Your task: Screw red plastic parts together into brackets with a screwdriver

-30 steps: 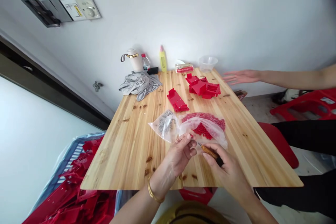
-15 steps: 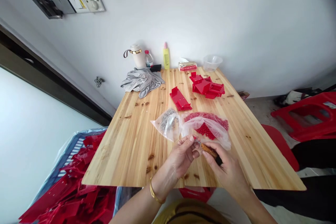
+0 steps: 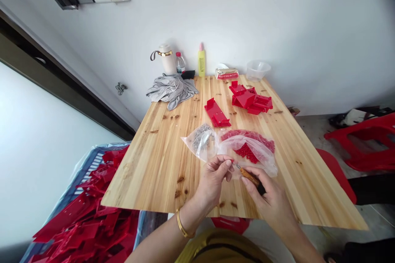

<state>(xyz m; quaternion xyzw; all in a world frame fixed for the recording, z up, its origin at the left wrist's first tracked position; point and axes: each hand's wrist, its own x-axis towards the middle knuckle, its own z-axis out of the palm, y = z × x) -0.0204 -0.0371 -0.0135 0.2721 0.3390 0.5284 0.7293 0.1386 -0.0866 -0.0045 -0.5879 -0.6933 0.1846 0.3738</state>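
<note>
My left hand (image 3: 216,174) is closed, with a tiny red piece (image 3: 231,160) pinched between thumb and fingertips. In my right hand (image 3: 271,195) is a small hand tool (image 3: 249,176) with an orange-brown handle, a black end and a thin metal tip; its exact kind is unclear. The tip points at the red piece, a small gap apart. Just beyond my hands lies a clear bag of small red parts (image 3: 246,153). To its left is a clear bag of small silvery metal pieces (image 3: 202,139). Behind them a red plastic bracket (image 3: 217,113) lies on the wooden table (image 3: 148,168).
More red brackets (image 3: 251,99) are piled at the back right. A grey cloth (image 3: 173,89), a white tumbler (image 3: 168,63), a water bottle (image 3: 180,64), a yellow bottle (image 3: 201,62), a tissue pack (image 3: 226,74) and a plastic bowl (image 3: 257,70) line the back. A blue crate (image 3: 83,172) holds red parts at left.
The metal tip has drawn slightly away from the red piece in my left fingers, and my left fingers have curled in more. The camera view has shifted slightly.
</note>
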